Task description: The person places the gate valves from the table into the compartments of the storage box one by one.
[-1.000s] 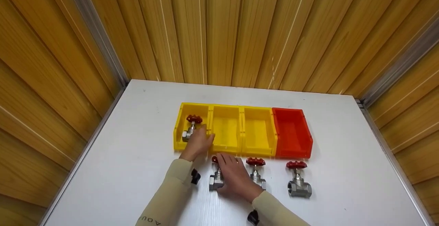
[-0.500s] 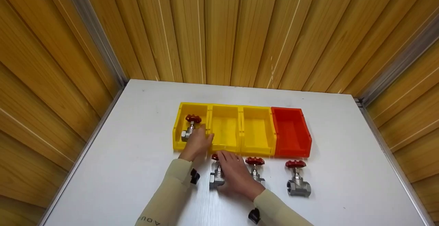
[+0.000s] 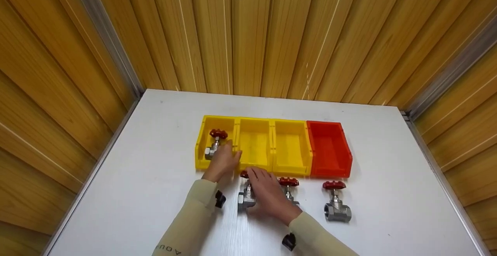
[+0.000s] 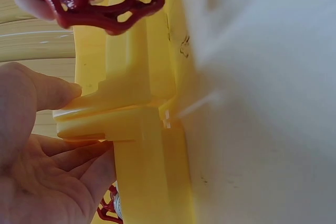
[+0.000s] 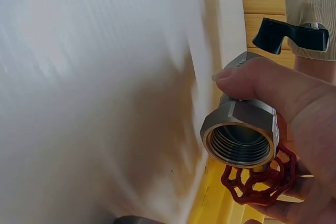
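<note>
My left hand [image 3: 223,161] reaches over the front of the leftmost yellow bin [image 3: 200,147]. In the left wrist view its thumb and fingers pinch the adjoining walls of two yellow bins [image 4: 131,124]. Inside that leftmost bin stands a valve with a red handwheel [image 3: 218,133]. My right hand [image 3: 268,192] grips a second metal valve [image 3: 245,201], with the thumb on its body and the fingers by its red handwheel [image 5: 260,182]. This valve's threaded opening [image 5: 239,145] faces the right wrist camera. Another valve [image 3: 288,182] is partly hidden behind the right hand.
Two more yellow bins [image 3: 254,166] and a red bin [image 3: 330,172] adjoin in a row, with nothing visible inside them. Another valve [image 3: 337,211] stands at the right on the white table [image 3: 128,194]. Wood-patterned panels [image 3: 248,34] enclose the back and sides.
My right hand has moved slightly toward the bins, carrying the gripped valve with it. The left hand keeps its place on the bin walls.
</note>
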The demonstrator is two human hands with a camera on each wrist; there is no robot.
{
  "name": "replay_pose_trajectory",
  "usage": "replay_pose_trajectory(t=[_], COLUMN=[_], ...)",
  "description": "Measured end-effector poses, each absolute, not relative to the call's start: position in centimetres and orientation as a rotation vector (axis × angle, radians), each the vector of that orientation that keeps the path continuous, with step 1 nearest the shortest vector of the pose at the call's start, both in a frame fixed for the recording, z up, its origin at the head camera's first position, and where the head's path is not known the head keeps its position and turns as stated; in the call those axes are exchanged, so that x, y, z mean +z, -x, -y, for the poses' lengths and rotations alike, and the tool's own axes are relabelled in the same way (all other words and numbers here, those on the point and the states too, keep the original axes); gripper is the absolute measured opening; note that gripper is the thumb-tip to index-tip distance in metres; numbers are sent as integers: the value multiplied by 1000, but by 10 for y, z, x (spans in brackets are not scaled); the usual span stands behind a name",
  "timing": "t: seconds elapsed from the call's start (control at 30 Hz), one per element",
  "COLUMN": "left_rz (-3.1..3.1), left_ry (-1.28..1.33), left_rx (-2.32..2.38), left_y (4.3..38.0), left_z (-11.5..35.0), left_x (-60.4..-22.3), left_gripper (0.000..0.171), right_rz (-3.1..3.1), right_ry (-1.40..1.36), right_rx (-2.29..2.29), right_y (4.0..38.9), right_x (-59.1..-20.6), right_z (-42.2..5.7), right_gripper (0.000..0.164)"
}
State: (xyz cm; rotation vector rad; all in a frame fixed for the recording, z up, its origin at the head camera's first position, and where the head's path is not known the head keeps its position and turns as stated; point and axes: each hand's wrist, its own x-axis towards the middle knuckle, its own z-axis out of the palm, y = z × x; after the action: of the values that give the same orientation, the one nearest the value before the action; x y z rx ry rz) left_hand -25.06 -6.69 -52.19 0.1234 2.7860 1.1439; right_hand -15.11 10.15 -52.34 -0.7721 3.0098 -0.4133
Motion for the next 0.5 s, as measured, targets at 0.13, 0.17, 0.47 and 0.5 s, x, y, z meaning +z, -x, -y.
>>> replay_pose_trajectory(t=[0.13, 0.17, 0.47, 0.5], left_rz=[-2811, -2820, -2836, -2832], left_ry=[-133, -137, -139, -131], left_rx=[1136, 1134, 1119, 1119], left_y=[251, 251, 250, 250], left_z=[66, 66, 66, 66], left_x=[-523, -523, -522, -522], left_gripper=[41, 40, 35, 37], right_rz=[-3020, -3023, -3027, -3022], right_ry=[772, 777, 787, 783], right_rx=[-401, -401, -467, -480], right_y=[153, 153, 158, 159], right_x=[-521, -520, -515, -513], right_z=[-103, -103, -107, -107], right_gripper=[115, 114, 116, 116])
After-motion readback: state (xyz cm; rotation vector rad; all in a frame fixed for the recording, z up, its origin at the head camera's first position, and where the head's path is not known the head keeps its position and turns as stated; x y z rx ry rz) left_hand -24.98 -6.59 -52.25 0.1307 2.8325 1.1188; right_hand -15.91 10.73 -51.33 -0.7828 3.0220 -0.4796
